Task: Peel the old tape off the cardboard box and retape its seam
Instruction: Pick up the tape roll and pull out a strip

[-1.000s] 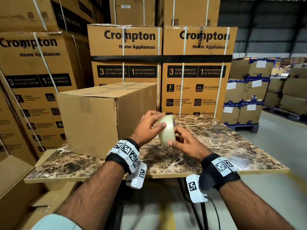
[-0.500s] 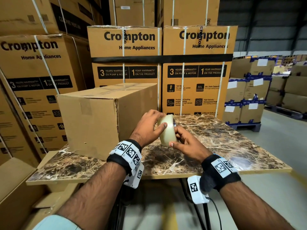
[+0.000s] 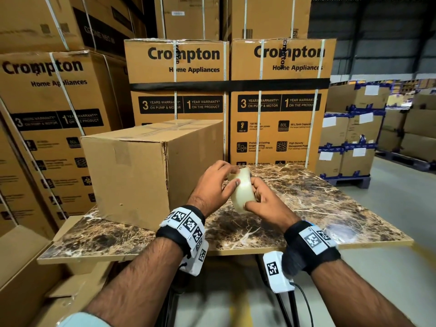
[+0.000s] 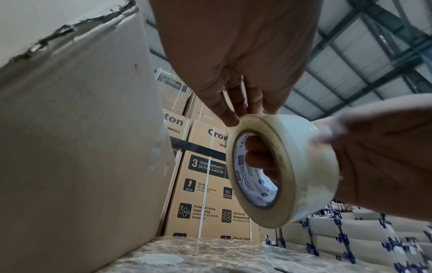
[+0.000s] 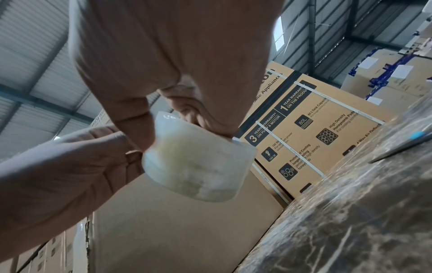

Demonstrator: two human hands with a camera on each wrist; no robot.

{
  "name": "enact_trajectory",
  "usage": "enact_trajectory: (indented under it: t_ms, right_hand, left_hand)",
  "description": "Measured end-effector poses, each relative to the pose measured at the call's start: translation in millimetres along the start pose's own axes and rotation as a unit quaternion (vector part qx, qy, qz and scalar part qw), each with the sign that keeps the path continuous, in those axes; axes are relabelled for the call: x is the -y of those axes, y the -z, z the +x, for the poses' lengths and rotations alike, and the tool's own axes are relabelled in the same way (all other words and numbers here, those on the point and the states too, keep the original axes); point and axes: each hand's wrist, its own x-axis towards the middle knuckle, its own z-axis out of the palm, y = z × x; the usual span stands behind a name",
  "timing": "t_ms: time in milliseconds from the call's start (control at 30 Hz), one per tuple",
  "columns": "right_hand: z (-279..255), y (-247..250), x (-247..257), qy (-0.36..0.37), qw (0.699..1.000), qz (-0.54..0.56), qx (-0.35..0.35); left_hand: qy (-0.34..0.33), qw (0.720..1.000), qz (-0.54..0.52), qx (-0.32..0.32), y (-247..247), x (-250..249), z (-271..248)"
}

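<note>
Tape roll [image 3: 243, 191] between both hands, box [image 3: 146, 171] just left

Cardboard box [image 3: 132, 171] on table [image 3: 330, 208] left; tape roll [image 3: 243, 192] right of it.

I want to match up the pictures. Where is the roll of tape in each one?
Head: roll of tape at the centre, between both hands.
Left wrist: roll of tape right of centre, hole showing.
Right wrist: roll of tape at the centre, side on.
Shared landmark: the plain cardboard box beside it.
</note>
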Motion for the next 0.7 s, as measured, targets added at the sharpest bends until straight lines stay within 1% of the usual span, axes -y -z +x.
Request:
enact_trajectory:
  t_ms: [133, 333, 567, 700]
  right_hand:
    - [0.1, -1.5, 0.2, 0.022, 1.0, 0.007, -0.008]
    - [3.4, -7.8, -0.7, 0.058, 0.998, -0.021, -0.023]
    - [6.6, -11.4, -2.2, 0.076, 0.996, -0.02, -0.036]
    - [7.6, -11.1, -2.5, 0.08, 0.996, -0.02, -0.033]
  left_hand:
    - [-0.013, 1.0, 0.007, -0.006, 4.6, -2.5, -0.4]
    - [0.018, 1.0, 0.006, -0.017, 2.9, -1.4, -0.6]
    - [0.031, 0.999, 0.017, -0.021, 5.9, 1.7, -0.4]
    - [0.023, 0.999, 0.023, -0.022, 4.5, 1.0, -3.4]
